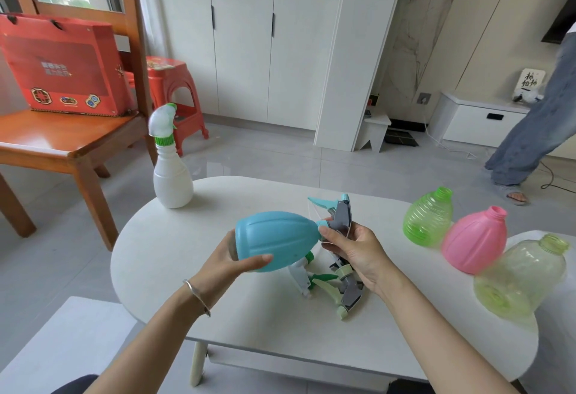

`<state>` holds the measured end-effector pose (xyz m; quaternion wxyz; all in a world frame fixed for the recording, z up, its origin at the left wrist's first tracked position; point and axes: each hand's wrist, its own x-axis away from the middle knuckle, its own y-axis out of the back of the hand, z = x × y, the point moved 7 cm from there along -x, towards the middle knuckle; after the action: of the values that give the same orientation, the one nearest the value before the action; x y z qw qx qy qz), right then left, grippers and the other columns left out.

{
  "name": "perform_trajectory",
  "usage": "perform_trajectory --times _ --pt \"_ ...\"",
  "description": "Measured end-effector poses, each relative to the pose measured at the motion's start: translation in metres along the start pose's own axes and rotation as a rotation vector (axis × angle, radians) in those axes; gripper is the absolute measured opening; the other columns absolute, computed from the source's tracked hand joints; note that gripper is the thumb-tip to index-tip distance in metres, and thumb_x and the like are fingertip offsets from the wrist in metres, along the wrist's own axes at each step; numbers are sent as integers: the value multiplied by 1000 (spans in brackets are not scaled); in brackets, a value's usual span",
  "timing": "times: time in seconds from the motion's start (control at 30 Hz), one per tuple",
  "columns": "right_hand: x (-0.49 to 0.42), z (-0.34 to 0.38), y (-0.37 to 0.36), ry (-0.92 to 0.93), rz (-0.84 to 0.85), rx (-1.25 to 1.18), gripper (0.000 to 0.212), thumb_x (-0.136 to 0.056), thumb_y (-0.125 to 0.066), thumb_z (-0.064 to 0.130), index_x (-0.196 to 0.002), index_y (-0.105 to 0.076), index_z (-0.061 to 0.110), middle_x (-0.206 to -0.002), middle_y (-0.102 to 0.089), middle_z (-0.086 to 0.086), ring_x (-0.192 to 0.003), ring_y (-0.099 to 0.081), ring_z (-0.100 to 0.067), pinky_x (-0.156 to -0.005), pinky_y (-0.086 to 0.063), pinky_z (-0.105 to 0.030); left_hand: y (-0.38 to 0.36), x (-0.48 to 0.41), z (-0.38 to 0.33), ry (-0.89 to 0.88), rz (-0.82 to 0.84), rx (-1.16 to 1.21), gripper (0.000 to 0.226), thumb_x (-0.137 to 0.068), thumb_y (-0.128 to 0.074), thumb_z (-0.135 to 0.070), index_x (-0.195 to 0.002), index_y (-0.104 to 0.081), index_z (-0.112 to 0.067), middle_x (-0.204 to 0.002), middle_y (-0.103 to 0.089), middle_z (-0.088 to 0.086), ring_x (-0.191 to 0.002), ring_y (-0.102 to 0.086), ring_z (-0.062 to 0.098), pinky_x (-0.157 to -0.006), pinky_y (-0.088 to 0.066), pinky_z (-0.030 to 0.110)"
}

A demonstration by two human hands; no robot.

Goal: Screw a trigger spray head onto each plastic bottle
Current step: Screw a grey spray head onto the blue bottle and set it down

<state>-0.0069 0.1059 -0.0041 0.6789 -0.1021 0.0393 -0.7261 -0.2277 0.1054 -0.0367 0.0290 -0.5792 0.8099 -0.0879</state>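
White cabinets (243, 51) and a wooden chair (71, 135) are standing behind the white table (187, 253) I am watching. Above it, the left hand (230, 262) is gripping a blue bottle (274, 239) sideways; the right hand (355, 250) is gripping a spray head (339, 216) at its neck. A green bottle (427, 219), pink bottle (473, 241) and pale bottle (520, 278) are standing at right.

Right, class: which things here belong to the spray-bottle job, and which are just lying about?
Job: blue bottle, blue spray head, loose spray heads, green bottle, pink bottle, yellowish bottle, white bottle.
Lying about: red box, wooden chair, red stool.
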Motion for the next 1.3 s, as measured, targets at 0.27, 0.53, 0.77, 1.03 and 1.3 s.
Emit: perform_trajectory --times 0.27,0.53,0.77,1.03,1.3 --pt "-3 -5 -1 -9 -8 -41 12 -79 -70 9 -90 -68 12 -88 -73 0 -84 -68 -10 -72 -56 -18 -1 3 7 108 62 -45 79 -76 -67 -55 -141 -26 -39 -122 -63 1 -104 -69 25 -74 -59 30" --pt "0 -5 -7 -15 8 -34 14 -81 -68 8 -95 -67 8 -97 -69 -7 -91 -66 -17 -79 -57 -22 0 8 6 147 70 -52 80 -71 -66 -58 -140 -29 -44 -132 -54 -1 -103 -69 25 -85 -58 43" --pt "1 -5 -10 -24 22 -85 13 -82 -66 6 -95 -66 11 -95 -70 -5 -91 -67 -16 -78 -57 -22 -12 14 7 289 182 127 63 -70 -45 -79 -127 -43 -52 -136 -53 -1 -111 -66 27 -80 -58 39" --pt "0 -7 -6 -47 -24 -142 16 -82 -66 13 -97 -66 15 -90 -73 2 -85 -67 -9 -75 -57 -19 -3 11 0 160 150 140 74 -71 -71 -55 -136 -43 -37 -140 -53 2 -120 -60 24 -90 -55 33" --pt "2 -6 -18 -27 62 -132 32 -69 -71 21 -101 -67 15 -108 -70 -2 -105 -63 -14 -93 -50 -30 6 7 5 209 0 196 50 -74 -65 -55 -121 -56 -39 -131 -57 4 -102 -70 31 -74 -59 39"
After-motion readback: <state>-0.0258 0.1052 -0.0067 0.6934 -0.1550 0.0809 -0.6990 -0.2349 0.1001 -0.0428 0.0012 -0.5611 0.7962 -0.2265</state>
